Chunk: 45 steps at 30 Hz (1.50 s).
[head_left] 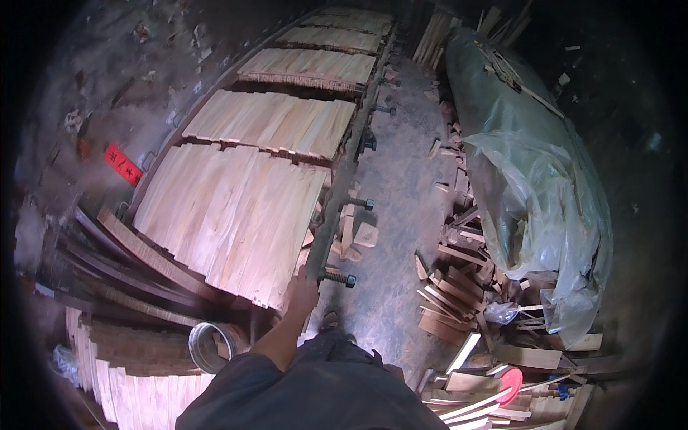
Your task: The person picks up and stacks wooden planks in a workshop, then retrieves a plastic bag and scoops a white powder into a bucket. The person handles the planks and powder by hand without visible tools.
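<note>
My left hand reaches forward from the lower middle and grips the near right corner of a large pale wooden panel made of glued slats. The panel lies tilted in a long clamping rack, next to a black-headed clamp bolt. My forearm runs down to my dark clothing at the bottom edge. My right hand is not visible. One foot stands on the dusty floor just right of the hand.
More slat panels fill the rack toward the back. A plastic-covered heap and scattered offcuts line the right. Curved dark boards, stacked slats and a metal ring sit at lower left; a red disc lies at lower right.
</note>
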Available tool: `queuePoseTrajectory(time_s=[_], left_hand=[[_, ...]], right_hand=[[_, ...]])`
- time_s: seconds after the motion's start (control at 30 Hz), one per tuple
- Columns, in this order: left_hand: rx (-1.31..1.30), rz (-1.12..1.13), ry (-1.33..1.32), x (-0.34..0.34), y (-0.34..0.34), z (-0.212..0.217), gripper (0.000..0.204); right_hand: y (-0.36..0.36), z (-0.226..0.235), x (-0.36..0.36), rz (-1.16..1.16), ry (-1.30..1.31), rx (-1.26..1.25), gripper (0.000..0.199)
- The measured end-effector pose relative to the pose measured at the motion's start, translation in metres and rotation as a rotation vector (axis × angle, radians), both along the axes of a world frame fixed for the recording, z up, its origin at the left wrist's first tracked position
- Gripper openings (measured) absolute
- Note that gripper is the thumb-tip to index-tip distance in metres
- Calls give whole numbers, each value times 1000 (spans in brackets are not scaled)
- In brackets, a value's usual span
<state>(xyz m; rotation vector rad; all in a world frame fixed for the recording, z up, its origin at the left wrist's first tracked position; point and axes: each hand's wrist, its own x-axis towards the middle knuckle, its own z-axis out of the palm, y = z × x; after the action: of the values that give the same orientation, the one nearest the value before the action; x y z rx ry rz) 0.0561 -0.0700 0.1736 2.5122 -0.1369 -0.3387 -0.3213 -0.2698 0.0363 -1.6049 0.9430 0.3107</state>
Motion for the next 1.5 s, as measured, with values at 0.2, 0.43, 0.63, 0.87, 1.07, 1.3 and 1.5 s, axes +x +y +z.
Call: queuePoseTrajectory(time_s=[0.2,0.43,0.63,0.87,1.07,1.3,1.5], left_hand=[[8,19,-36,1,8,-11,65],[30,-17,-4,4,4,-15,66],[36,17,6,3,7,-13,67],[184,199,-15,5,-3,-44,77],[-88,235,-290,21,-90,31,64],[-974,22,503,24,-229,90,55],[-790,-46,303,24,-255,162,50]], right_hand=[[-49,47,29,-105,174,234,30],[-96,99,108,-184,430,541,40],[-146,76,178,-86,472,714,41],[-238,34,243,196,431,523,35],[-252,97,326,152,71,882,27],[-228,202,401,427,-207,1362,27],[-238,215,415,515,-200,1629,29]])
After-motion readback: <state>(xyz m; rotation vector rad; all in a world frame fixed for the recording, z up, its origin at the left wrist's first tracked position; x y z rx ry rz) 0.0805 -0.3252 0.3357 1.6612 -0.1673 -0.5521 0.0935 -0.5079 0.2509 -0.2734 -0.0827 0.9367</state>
